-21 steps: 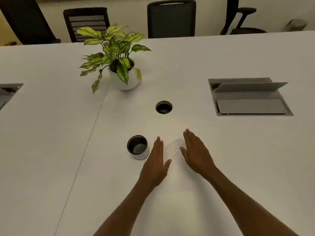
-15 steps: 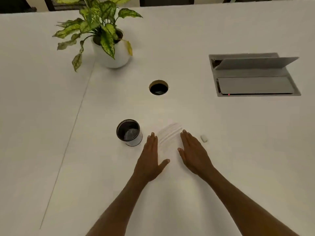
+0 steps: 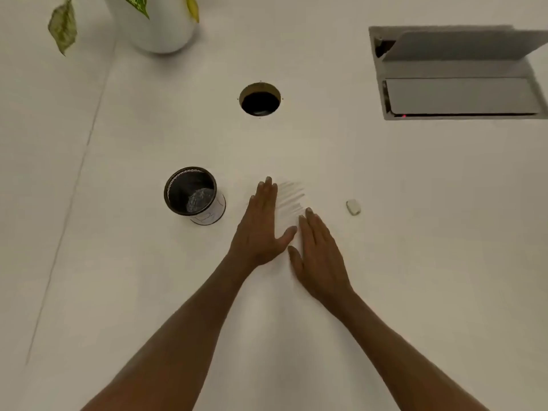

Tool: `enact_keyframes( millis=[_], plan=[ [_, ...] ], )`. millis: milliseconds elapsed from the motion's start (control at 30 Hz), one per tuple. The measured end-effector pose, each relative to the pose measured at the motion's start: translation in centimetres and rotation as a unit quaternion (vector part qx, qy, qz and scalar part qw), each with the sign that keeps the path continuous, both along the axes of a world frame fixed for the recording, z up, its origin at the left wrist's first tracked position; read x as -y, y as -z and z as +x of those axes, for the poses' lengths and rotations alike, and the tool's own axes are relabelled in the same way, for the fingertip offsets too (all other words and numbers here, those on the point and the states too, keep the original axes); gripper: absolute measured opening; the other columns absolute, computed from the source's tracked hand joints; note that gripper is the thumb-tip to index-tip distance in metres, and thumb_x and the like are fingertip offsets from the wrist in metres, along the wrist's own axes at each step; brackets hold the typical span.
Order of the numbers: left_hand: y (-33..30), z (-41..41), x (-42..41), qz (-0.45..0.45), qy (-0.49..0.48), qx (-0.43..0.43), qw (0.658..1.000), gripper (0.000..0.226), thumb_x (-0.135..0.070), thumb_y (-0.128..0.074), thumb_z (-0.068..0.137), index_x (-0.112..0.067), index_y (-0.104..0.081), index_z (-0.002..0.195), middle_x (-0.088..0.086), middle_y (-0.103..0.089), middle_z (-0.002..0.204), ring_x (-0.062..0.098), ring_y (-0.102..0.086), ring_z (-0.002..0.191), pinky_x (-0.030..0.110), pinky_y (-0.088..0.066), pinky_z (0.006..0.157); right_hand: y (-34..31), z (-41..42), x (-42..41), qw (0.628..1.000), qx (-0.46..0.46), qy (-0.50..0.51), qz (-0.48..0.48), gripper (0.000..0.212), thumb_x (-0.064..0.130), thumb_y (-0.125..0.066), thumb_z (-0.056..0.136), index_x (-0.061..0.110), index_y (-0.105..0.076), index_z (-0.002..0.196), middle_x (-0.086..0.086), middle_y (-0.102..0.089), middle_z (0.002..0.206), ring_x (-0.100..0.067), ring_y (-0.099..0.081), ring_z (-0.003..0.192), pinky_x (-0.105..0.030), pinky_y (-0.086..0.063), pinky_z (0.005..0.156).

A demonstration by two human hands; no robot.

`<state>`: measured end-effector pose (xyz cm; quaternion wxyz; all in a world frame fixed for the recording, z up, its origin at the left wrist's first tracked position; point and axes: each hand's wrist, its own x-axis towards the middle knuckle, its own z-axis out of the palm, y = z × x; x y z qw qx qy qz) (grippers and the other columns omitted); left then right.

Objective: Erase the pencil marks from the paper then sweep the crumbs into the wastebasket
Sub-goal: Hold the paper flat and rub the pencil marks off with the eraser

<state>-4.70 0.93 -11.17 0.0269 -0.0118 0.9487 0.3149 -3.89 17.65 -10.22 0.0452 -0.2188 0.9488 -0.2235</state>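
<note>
Paper (image 3: 286, 215) pinned under flat left hand (image 3: 261, 229), right hand (image 3: 318, 253); fingers straight, holding nothing. Risk: white sheet sliding, eraser (image 3: 353, 207) unreached.

both hands flat on white paper (image 3: 292, 216) — left hand (image 3: 261, 229) and right hand (image 3: 318, 256) flanking faint pencil marks (image 3: 290, 197); wastebasket (image 3: 194, 194) just left of the left hand, eraser (image 3: 353, 207) right of the right hand's fingertips.

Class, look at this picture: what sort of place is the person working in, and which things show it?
Probably an office or meeting room: a large white table with a round cable hole, a flip-up power box set into it, and a potted plant.
</note>
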Motion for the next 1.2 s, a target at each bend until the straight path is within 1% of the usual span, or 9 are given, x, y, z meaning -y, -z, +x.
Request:
enact_keyframes(
  millis=[133,200,300,467,533,633,833,1033,1200],
  plan=[
    [0.4,-0.8,-0.8,-0.048,0.000,0.005,0.999,0.111,-0.076,-0.044,0.083,-0.004,-0.008,0.161,0.014,0.002,0.171,0.027,0.006,0.158,0.040,0.005,0.126,-0.7,-2.1,-1.5,0.990,-0.022,0.125,-0.064,0.056,0.016,-0.058,0.091,0.000,-0.039,0.141,-0.016,-0.036,0.149,-0.028,-0.030,0.140,-0.041,-0.028,0.115],
    [0.8,-0.9,-0.7,-0.078,0.001,0.021,0.997,0.118,-0.083,-0.042,0.079,-0.006,-0.008,0.162,0.013,0.004,0.171,0.027,0.008,0.158,0.043,0.006,0.127,-0.8,-3.7,-2.7,0.981,-0.039,0.181,-0.057,0.053,0.011,-0.058,0.089,-0.001,-0.041,0.138,-0.018,-0.040,0.142,-0.032,-0.035,0.131,-0.044,-0.036,0.108],
    [1.2,-1.2,-0.1,-0.108,0.023,0.038,0.993,0.122,-0.090,-0.038,0.075,-0.009,-0.008,0.162,0.011,0.006,0.171,0.025,0.008,0.158,0.045,0.006,0.127,-0.3,-5.8,-4.1,0.974,-0.021,0.222,-0.052,0.047,0.013,-0.055,0.092,0.001,-0.043,0.136,-0.016,-0.044,0.132,-0.030,-0.041,0.119,-0.039,-0.042,0.098],
    [1.2,-2.3,0.9,-0.134,0.092,0.021,0.986,0.122,-0.090,-0.040,0.077,-0.010,-0.009,0.163,0.006,0.005,0.172,0.022,0.006,0.158,0.049,-0.002,0.128,0.1,-7.8,-4.9,0.978,-0.010,0.197,-0.062,0.018,0.007,-0.054,0.091,0.005,-0.059,0.109,-0.013,-0.053,0.106,-0.032,-0.051,0.100,-0.033,-0.043,0.078],
    [1.1,-2.5,1.0,-0.150,0.103,0.001,0.983,0.117,-0.088,-0.042,0.078,-0.012,-0.014,0.162,0.006,-0.001,0.172,0.024,0.001,0.159,0.052,-0.007,0.127,0.0,-8.2,-4.6,0.977,0.005,0.195,-0.083,0.023,0.009,-0.057,0.091,0.006,-0.060,0.113,-0.013,-0.055,0.108,-0.028,-0.052,0.100,-0.029,-0.041,0.082],
    [1.2,-2.5,0.5,-0.160,0.093,-0.024,0.982,0.110,-0.087,-0.044,0.077,-0.021,-0.021,0.162,0.005,-0.011,0.171,0.030,-0.008,0.158,0.056,-0.012,0.125,-0.5,-8.6,-3.8,0.973,0.035,0.171,-0.149,0.025,0.011,-0.064,0.088,0.010,-0.065,0.113,-0.008,-0.057,0.107,-0.019,-0.057,0.094,-0.032,-0.050,0.082],
    [1.7,-2.9,-0.3,-0.150,0.027,-0.050,0.987,0.108,-0.090,-0.046,0.075,-0.023,-0.033,0.158,0.001,-0.027,0.167,0.027,-0.025,0.152,0.051,-0.021,0.122,-0.3,-10.2,-2.4,0.963,0.099,0.114,-0.221,0.027,0.004,-0.066,0.086,0.019,-0.072,0.108,0.004,-0.067,0.098,-0.010,-0.063,0.090,-0.029,-0.054,0.083],
    [2.2,-3.0,-0.3,-0.162,0.016,-0.031,0.986,0.123,-0.092,-0.045,0.074,-0.010,-0.021,0.161,0.006,-0.011,0.171,0.025,-0.011,0.158,0.050,-0.016,0.125,-0.3,-10.5,-1.5,0.966,0.055,0.081,-0.241,0.012,0.004,-0.070,0.085,0.012,-0.073,0.093,0.008,-0.070,0.088,-0.003,-0.064,0.082,-0.019,-0.053,0.072],
    [1.9,-3.1,-0.3,-0.171,0.016,-0.007,0.985,0.126,-0.094,-0.045,0.072,-0.008,-0.022,0.161,0.006,-0.010,0.171,0.023,-0.009,0.158,0.047,-0.013,0.126,0.0,-11.2,-1.1,0.976,0.007,0.046,-0.211,0.018,-0.004,-0.071,0.081,0.008,-0.076,0.093,-0.001,-0.072,0.093,-0.016,-0.065,0.085,-0.032,-0.055,0.076]
  ],
)
